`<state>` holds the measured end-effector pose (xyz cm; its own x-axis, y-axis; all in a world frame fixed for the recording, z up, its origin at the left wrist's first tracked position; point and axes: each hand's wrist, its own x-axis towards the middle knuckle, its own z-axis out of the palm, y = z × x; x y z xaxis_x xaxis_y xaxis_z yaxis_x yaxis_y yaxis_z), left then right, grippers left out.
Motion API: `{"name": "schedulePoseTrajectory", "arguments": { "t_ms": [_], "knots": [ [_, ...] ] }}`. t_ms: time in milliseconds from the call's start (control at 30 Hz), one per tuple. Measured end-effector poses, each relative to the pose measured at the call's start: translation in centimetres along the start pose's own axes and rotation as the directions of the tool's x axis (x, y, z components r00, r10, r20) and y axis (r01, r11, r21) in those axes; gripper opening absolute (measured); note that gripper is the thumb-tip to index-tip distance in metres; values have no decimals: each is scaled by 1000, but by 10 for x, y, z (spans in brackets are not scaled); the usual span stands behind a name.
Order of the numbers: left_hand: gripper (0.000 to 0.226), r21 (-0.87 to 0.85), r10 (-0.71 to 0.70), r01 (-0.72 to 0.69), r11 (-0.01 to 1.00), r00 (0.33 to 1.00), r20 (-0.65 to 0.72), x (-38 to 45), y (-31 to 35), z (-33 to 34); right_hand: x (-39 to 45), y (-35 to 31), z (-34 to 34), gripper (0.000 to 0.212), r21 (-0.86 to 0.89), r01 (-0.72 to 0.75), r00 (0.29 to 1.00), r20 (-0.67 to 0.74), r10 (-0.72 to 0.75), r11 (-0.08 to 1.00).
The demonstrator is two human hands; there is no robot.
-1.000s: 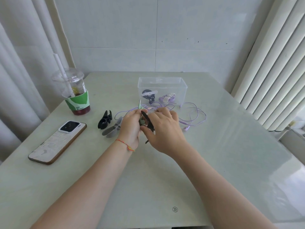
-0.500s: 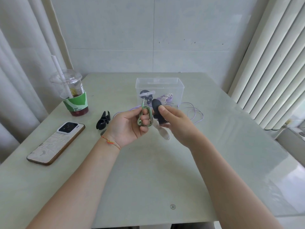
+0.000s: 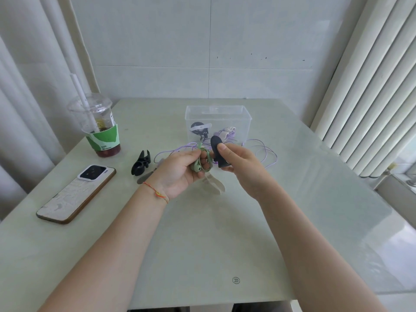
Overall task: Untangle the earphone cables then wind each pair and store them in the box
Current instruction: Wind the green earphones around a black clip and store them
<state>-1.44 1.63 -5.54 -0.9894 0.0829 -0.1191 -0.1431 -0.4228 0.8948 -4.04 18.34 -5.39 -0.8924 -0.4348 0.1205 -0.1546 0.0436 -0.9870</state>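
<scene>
Hands meet above the pale green tabletop (image 3: 202, 244) — the left hand (image 3: 180, 172) curls round a wound green earphone cable (image 3: 201, 162), the right hand (image 3: 238, 164) pinches a dark oval clip (image 3: 218, 149). Loose purple earphone cable (image 3: 267, 154) lies beside the clear plastic box (image 3: 225, 118).

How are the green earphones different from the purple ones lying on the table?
The green earphones are wound into a small bundle, while the purple earphones sprawl in loose loops. The green earphones are gripped in the left hand, lifted off the table; the purple earphones lie on it, beside the clear box. The right hand holds a dark strap next to the green earphones, not the purple ones. Both are thin wired earphones, still outside the box.
</scene>
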Motion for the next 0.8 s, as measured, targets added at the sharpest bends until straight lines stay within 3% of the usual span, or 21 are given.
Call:
{"name": "schedulePoseTrajectory", "arguments": {
  "t_ms": [100,400,500,600,800],
  "knots": [
    [23,79,-6,7,997,1000,-15,-2,1,1,1,1,0,25,-18,-1,1000,3,2,1000],
    [24,35,-8,10,999,999,-45,-3,6,-1,-1,-1,-4,36,137,-67,989,141,47,988],
    [25,94,9,-4,996,999,-50,-4,7,-1,-4,-4,-1,28,94,-19,983,181,1,995],
    [27,144,12,-3,990,998,-61,-6,6,0,-7,-7,1,45,55,54,975,212,-65,997],
    [22,149,-18,19,989,1000,-4,-5,6,-4,-6,-7,1,32,88,65,974,210,-83,994]
  ]
}}
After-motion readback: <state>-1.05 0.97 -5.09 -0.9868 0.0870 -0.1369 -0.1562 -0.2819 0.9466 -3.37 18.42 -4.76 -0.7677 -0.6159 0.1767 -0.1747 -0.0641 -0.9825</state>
